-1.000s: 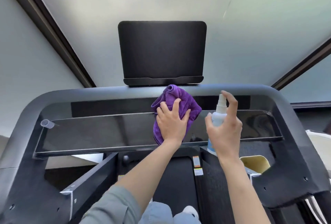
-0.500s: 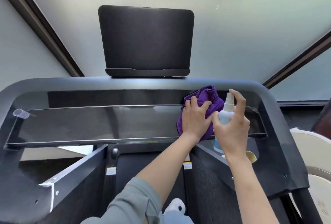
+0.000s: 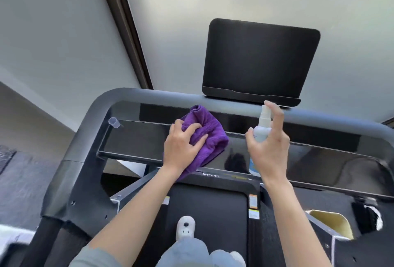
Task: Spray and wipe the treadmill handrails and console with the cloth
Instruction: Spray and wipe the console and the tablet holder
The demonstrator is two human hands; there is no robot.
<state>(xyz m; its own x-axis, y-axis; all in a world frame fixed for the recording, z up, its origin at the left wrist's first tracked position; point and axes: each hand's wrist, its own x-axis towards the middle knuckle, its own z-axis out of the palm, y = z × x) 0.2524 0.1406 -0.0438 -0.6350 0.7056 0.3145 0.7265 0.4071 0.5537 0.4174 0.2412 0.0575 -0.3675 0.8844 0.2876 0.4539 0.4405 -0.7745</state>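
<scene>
Nearest, at 6 o'clock: pale trouser knees and a white shoe (image 3: 186, 227) on the black treadmill belt (image 3: 207, 207). Further up, at 7 o'clock, a grey sleeve (image 3: 93, 256) leading to the left hand (image 3: 181, 145), fingers curled into the folded purple cloth (image 3: 207, 136) and pressing it onto the glossy black console panel (image 3: 136, 140) left of centre. At 3 o'clock of that hand, apart from it, the right hand (image 3: 269, 149) wrapped round a white spray bottle (image 3: 261, 130), held upright, forefinger raised beside the nozzle. At 10 o'clock of the cloth, a small clear cap (image 3: 114, 122) at the panel's corner. Beyond, the grey handrail (image 3: 149, 96) curving round the console. Farthest, at 12 o'clock, a dark screen (image 3: 260, 59) against frosted window glass.
</scene>
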